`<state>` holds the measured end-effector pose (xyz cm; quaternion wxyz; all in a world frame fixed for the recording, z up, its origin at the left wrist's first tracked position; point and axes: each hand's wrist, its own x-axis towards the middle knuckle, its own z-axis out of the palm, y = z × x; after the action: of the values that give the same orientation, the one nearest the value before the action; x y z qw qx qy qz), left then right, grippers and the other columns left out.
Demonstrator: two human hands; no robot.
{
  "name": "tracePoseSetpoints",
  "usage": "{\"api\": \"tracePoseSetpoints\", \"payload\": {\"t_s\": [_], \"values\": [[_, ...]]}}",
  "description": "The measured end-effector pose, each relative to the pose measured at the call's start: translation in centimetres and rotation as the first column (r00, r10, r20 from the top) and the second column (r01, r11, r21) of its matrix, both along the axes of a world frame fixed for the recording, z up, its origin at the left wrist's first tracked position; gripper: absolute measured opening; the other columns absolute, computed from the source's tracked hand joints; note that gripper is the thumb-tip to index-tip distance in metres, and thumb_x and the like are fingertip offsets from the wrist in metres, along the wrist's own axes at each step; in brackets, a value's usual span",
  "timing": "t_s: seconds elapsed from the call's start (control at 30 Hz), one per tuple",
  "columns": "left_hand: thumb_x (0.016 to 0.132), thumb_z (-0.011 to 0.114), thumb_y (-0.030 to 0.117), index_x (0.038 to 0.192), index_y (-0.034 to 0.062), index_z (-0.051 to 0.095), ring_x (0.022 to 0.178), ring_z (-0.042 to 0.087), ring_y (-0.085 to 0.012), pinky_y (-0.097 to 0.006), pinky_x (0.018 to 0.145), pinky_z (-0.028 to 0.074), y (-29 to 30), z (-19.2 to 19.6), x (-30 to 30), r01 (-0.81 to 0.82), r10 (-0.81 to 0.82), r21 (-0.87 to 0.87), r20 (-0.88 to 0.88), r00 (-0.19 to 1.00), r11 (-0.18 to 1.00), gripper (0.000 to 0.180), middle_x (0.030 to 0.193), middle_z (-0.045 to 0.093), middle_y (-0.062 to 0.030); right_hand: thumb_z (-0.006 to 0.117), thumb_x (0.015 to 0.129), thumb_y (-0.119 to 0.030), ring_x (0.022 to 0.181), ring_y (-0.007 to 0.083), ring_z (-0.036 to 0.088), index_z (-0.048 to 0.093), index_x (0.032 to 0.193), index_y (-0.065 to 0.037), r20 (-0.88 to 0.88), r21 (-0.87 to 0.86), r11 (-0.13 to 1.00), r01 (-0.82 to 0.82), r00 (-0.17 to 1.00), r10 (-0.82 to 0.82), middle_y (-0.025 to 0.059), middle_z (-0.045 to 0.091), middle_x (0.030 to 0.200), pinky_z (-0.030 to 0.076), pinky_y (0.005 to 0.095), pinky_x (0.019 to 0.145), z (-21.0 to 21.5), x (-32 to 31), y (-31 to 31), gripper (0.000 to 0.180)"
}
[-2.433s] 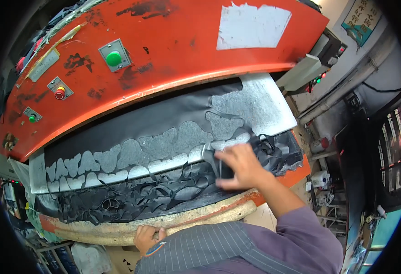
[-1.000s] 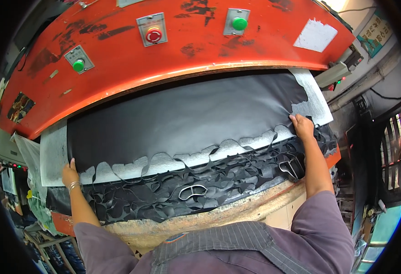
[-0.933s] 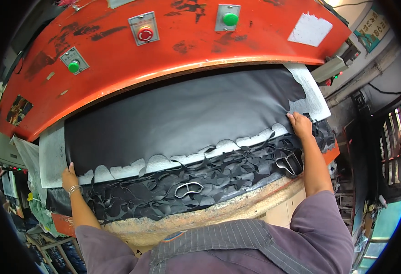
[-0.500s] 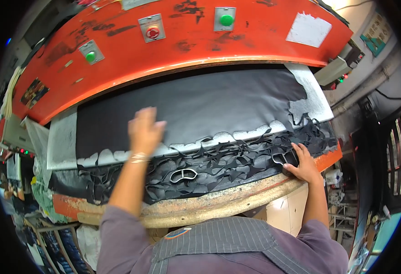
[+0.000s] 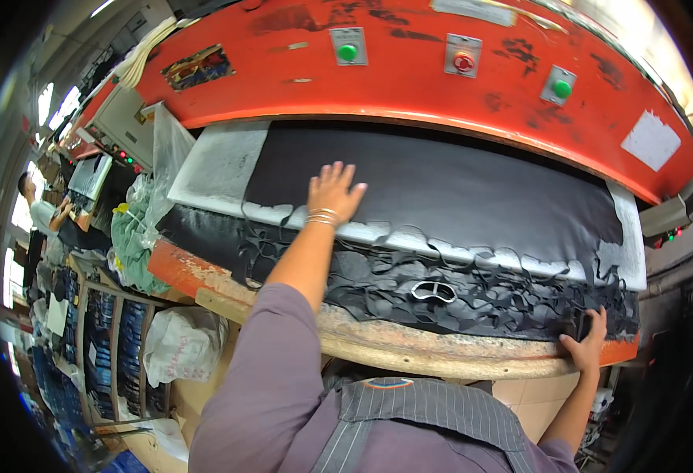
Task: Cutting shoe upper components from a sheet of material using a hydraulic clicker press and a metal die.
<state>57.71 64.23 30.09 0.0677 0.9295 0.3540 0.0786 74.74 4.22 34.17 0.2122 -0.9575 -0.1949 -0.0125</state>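
A large black leather sheet (image 5: 441, 189) lies over a pale board (image 5: 216, 169) under the red machine beam, its near edge cut into scallops. My left hand (image 5: 335, 193) is spread flat on the sheet's left part, fingers apart. At the right end of the scrap-covered ledge, my right hand (image 5: 588, 339) has thumb and fingers around a dark cutting die (image 5: 574, 324), mostly lost among the scraps. A second metal cutting die (image 5: 433, 292), with a pale rim and a crossbar, rests on the tangled leather offcuts (image 5: 378, 288) between my hands.
Above the sheet, the red beam (image 5: 409, 75) carries two green buttons and one red button. The worn ledge edge (image 5: 409, 335) runs before me. At left are a white bag (image 5: 185, 343), racks of dark stacked pieces (image 5: 102, 355) and another person (image 5: 45, 213).
The view has swung left, bringing the racks and the other person into sight. My left hand has gone from blurred motion to flat on the sheet. My right hand stays at the same die.
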Motion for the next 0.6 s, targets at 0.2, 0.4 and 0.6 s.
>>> {"api": "tracePoseSetpoints", "payload": {"t_s": [0.2,0.4,0.6], "values": [[0.098,0.038,0.040,0.144,0.0172,0.040,0.140,0.029,-0.0299,-0.056,0.112,0.021,11.3,-0.9,-12.2,-0.274,0.275,0.026,-0.054,0.960,0.962,0.051,0.152,0.034,-0.0032,0.073,0.060,-0.027,0.133,0.0306,0.035,0.048,0.127,-0.004,0.011,0.388,0.921,-0.040,0.999,0.039,0.0185,0.034,0.147,0.025,0.0396,0.111,4.0,-4.1,7.0,0.075],[0.096,0.043,0.024,0.136,0.0161,0.051,0.135,0.040,-0.0220,-0.047,0.113,0.025,16.1,-3.0,-15.8,-0.039,0.036,0.027,0.121,0.992,0.999,0.042,0.143,0.047,-0.0028,0.082,0.057,-0.042,0.132,0.0387,0.033,0.052,0.121,-0.001,-0.076,0.253,0.844,-0.473,0.860,0.505,0.0267,0.038,0.137,0.032,0.0483,0.106,4.7,-12.6,36.8,0.082],[0.085,0.052,0.003,0.145,-0.0010,0.026,0.119,0.054,-0.0257,-0.045,0.110,0.031,15.9,-4.0,-15.2,0.055,-0.014,-0.071,0.477,0.879,0.996,0.067,0.122,0.063,-0.0095,0.077,0.061,-0.046,0.124,0.0481,0.033,0.057,0.121,-0.007,-0.095,0.089,0.889,-0.449,0.885,0.456,0.0333,0.037,0.135,0.038,0.0510,0.101,2.2,-20.5,62.0,0.074]]}}
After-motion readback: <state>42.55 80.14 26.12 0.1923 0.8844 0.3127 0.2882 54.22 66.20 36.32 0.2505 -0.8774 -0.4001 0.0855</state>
